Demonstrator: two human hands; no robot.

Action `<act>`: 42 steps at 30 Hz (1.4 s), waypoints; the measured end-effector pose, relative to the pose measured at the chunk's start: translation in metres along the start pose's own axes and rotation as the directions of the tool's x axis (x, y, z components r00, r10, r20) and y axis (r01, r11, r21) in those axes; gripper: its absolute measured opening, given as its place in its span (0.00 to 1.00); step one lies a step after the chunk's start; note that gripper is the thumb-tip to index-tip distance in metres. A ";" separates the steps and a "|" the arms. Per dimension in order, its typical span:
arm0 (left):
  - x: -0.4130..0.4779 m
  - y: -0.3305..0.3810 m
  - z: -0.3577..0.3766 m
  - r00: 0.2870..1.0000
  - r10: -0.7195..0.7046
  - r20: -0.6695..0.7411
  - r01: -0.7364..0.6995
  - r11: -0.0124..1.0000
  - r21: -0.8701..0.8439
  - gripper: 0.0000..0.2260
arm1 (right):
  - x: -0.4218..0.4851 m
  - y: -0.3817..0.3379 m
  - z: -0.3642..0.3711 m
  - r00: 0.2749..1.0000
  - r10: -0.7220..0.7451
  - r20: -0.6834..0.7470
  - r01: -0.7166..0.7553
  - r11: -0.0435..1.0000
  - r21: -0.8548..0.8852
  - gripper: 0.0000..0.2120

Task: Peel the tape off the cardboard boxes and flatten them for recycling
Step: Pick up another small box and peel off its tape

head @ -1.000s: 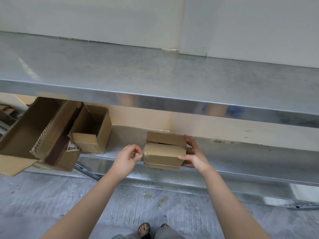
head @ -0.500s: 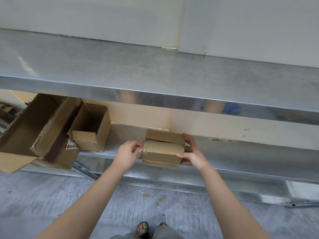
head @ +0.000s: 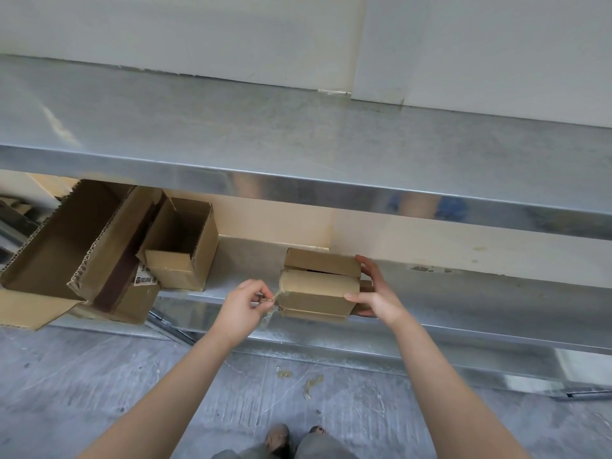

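Head view: both bare forearms reach up from the bottom edge, the left from 7 o'clock, the right from 5 o'clock, to a small box (head: 318, 293) just below frame centre, at the front lip of the lower shelf (head: 496, 303). The left hand (head: 241, 304), at the box's 9 o'clock, has its fingers curled, and thumb and fingertips pinch a crumpled strand of clear tape (head: 276, 298) that stretches taut to the box's left end. The right hand (head: 377, 293), at 3 o'clock, clasps the right end: thumb on the near face, fingers spread behind, the forefinger up at the far flap's corner. The box's long axis runs 9 to 3 o'clock, its broad face towards the camera, with a dark gap between its two upper flaps. An open box (head: 182, 246) and cardboard sheets (head: 66, 240) lie at its 9 to 10 o'clock; tape scraps (head: 311, 384) dot the floor (head: 99, 376) at 6 o'clock
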State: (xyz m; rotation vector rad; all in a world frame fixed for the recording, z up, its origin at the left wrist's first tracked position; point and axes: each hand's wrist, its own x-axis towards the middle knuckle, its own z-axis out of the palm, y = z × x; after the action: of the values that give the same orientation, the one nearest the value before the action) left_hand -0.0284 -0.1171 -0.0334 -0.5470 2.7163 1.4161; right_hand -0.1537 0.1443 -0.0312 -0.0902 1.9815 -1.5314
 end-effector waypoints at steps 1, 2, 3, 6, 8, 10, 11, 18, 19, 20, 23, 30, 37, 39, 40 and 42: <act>0.000 -0.001 0.000 1.000 -0.002 0.003 0.002 1.000 -0.012 0.07 | 0.000 0.000 0.000 1.000 0.000 -0.002 0.000 1.000 0.000 0.39; 0.000 -0.001 0.000 1.000 -0.011 0.008 0.011 0.999 -0.037 0.07 | 0.000 0.001 0.000 1.000 -0.001 -0.005 0.001 1.000 -0.003 0.39; 0.001 0.000 0.001 0.999 -0.027 0.017 0.028 0.997 -0.070 0.07 | 0.001 0.001 0.001 1.000 0.001 -0.008 -0.001 1.000 -0.006 0.39; 0.003 0.005 0.005 0.999 -0.045 -0.010 0.044 0.993 -0.113 0.07 | 0.001 0.001 0.001 1.000 0.005 -0.010 -0.005 1.000 -0.005 0.39; 0.003 0.008 0.007 0.997 -0.018 -0.072 0.014 0.999 -0.046 0.08 | 0.000 0.001 0.002 1.000 -0.001 -0.009 0.000 1.000 -0.008 0.39; 0.001 0.010 0.008 0.994 -0.008 -0.109 0.005 1.000 -0.028 0.10 | 0.000 0.001 0.002 1.000 -0.006 -0.011 0.006 1.000 0.001 0.39; 0.000 0.011 0.009 0.993 -0.021 -0.114 0.015 0.999 -0.049 0.12 | 0.000 0.001 0.002 1.000 -0.008 -0.012 0.008 1.000 0.005 0.39; -0.001 0.019 0.013 0.994 0.035 -0.108 -0.039 0.999 -0.038 0.18 | -0.001 0.001 0.002 1.000 -0.019 -0.019 0.019 1.000 -0.020 0.39; -0.001 0.020 0.014 0.993 0.048 -0.106 -0.050 0.999 -0.013 0.15 | -0.002 0.001 0.003 1.000 -0.021 -0.021 0.020 1.000 -0.024 0.39; 0.000 0.021 0.015 0.993 0.044 -0.111 -0.044 0.999 0.008 0.13 | -0.002 0.001 0.003 1.000 -0.021 -0.021 0.021 0.999 -0.024 0.39; 0.001 0.021 0.019 0.990 0.000 -0.143 0.005 1.000 0.029 0.14 | -0.003 0.000 0.003 0.999 -0.027 -0.019 0.027 1.000 -0.006 0.39; -0.002 0.014 0.019 0.991 0.048 -0.126 -0.045 0.999 0.027 0.14 | -0.006 0.001 0.003 0.999 -0.038 -0.017 0.038 0.999 -0.010 0.39; -0.008 0.017 0.019 0.998 0.012 -0.057 -0.015 0.998 -0.062 0.13 | -0.004 0.003 0.002 0.999 -0.049 -0.014 0.049 0.998 -0.026 0.38; -0.010 0.019 0.017 0.997 0.014 -0.074 -0.020 0.997 -0.073 0.14 | -0.004 0.004 0.002 0.999 -0.049 -0.011 0.049 0.999 -0.024 0.39; -0.010 0.020 0.017 0.997 0.023 -0.075 -0.028 0.997 -0.068 0.14 | -0.004 0.004 0.002 0.999 -0.051 -0.007 0.051 0.999 -0.018 0.39; -0.012 0.022 0.016 0.997 0.030 -0.070 -0.035 0.997 -0.068 0.12 | -0.003 0.006 0.001 0.999 -0.054 0.001 0.054 0.998 -0.011 0.39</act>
State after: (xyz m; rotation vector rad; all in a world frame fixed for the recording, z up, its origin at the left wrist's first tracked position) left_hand -0.0262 -0.0898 -0.0232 -0.5682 2.7503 1.5318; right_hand -0.1493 0.1463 -0.0354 -0.1503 2.0023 -1.5540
